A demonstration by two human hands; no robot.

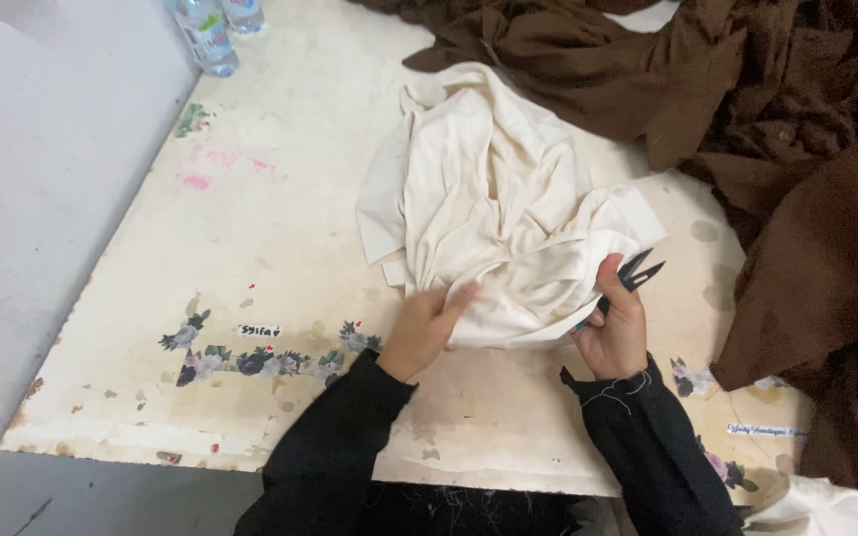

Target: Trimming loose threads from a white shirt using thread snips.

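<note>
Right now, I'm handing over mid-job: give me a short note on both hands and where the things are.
Left hand: open, flat on the cream cloth, near its lower edge.
Right hand: shut on small black thread snips, blades pointing up-right, also touching the cloth's right edge.
The cloth lies bunched mid-table; brown fabric is heaped to the right.
Done: cannot tell which threads are cut.
Left: go over the cloth's edges.

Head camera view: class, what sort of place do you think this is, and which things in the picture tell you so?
Probably a sewing or garment workroom. The right hand holds small thread snips against a cream garment, a heap of brown fabric covers the worn worktable, and loose threads cling to the black sleeve.
</note>
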